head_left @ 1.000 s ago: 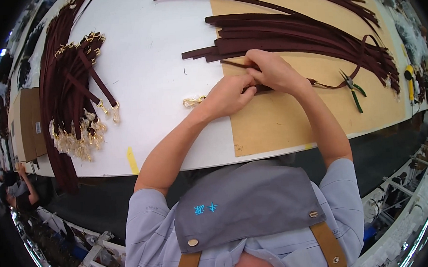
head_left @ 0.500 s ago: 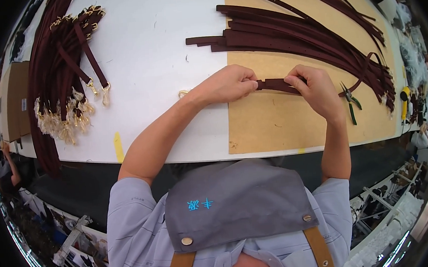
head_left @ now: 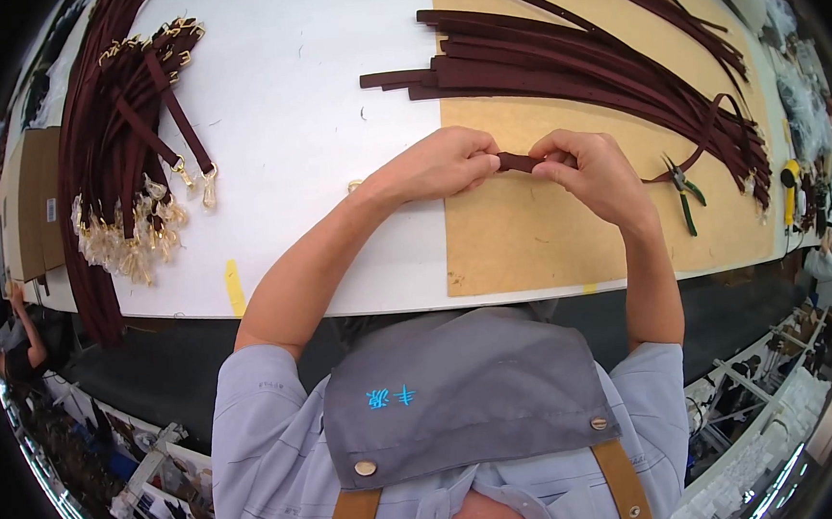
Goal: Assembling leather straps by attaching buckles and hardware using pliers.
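Observation:
Between my two hands a short stretch of a dark maroon strap [head_left: 517, 163] is held over the brown board. My left hand [head_left: 456, 162] pinches one end of it, fingers closed. My right hand [head_left: 585, 169] grips the strap a short way along, thumb and fingers pressed together. From behind the right hand the strap runs on toward green-handled pliers [head_left: 685, 196] and curls up to the strap bundle [head_left: 557, 68]. A small gold-coloured piece [head_left: 355, 186] lies by my left wrist, partly hidden by the arm.
On the left, maroon straps with gold buckles and wrapped clasps [head_left: 134, 226] are heaped near a cardboard box [head_left: 31, 204]. The brown board [head_left: 531, 251] covers the white table's right part. A yellow-handled tool [head_left: 789, 190] sits at the right edge. Another person's arm [head_left: 27, 330] shows far left.
My right hand has slid left along the strap, closer to my left hand, so less strap shows between them. My left hand stays in nearly the same place.

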{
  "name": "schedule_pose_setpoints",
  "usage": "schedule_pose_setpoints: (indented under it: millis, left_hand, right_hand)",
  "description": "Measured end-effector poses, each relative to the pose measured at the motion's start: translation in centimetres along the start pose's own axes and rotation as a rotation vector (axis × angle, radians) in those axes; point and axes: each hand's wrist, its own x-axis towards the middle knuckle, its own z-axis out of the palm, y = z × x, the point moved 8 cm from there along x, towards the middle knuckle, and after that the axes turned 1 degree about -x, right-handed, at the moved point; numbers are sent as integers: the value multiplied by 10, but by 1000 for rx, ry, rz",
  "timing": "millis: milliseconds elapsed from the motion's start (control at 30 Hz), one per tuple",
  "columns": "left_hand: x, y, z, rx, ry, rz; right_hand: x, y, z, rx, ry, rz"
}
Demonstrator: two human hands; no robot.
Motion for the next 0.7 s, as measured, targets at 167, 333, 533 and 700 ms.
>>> schedule_pose_setpoints:
  millis: [167, 333, 533, 700]
  left_hand:
    - [-4, 1, -1, 49, 8, 17]
    - [0, 5, 1, 105, 10, 31]
    - [1, 16, -1, 207, 17, 99]
    - [-5, 11, -8, 246, 63, 207]
  right_hand:
    - [4, 0, 7, 14, -42, -65]
    - [9, 11, 8, 135, -76, -10]
    - [11, 4, 1, 223, -187, -5]
    - [22, -7, 8, 104, -89, -186]
